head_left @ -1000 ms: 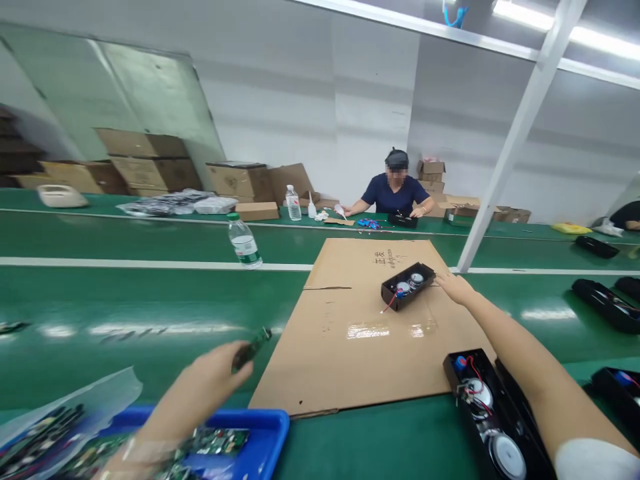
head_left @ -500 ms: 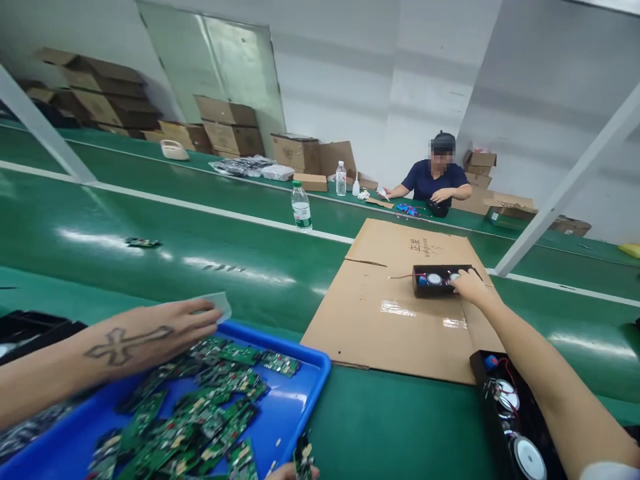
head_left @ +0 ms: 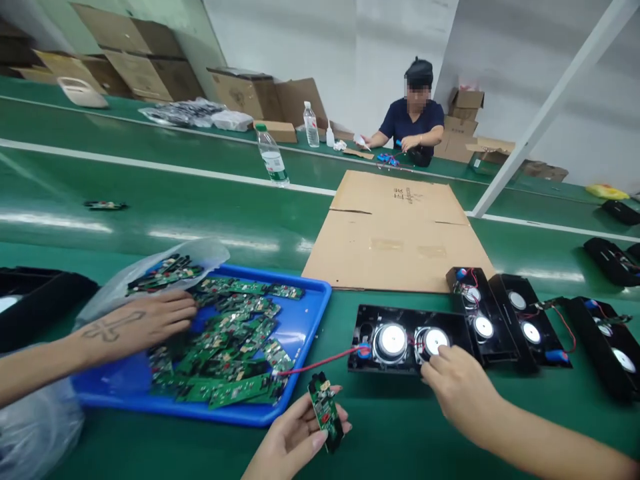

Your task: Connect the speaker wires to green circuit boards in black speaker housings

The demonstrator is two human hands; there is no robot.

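My left hand [head_left: 295,433], low in the middle, holds a green circuit board [head_left: 326,412] between thumb and fingers. My right hand [head_left: 457,387] grips the near edge of a black speaker box [head_left: 373,320] with two round white-backed speakers. A red wire [head_left: 320,365] with a blue end runs left from that box towards the tray. The blue tray [head_left: 311,333] beside my left hand carries a heap of green circuit boards [head_left: 235,333]. Right of the held box lie several more open speaker boxes [head_left: 515,320].
A co-worker's tattooed arm [head_left: 120,327] reaches over the tray from the left, near a plastic bag [head_left: 210,253] of boards. Flat cardboard [head_left: 400,267] lies ahead, past a bottle [head_left: 273,160]. Another person [head_left: 413,120] sits across the green tables.
My right hand has brought the speaker box from the cardboard nearer to me. My left hand has come further into view with the circuit board. The co-worker's hand has moved lower, over the boards.
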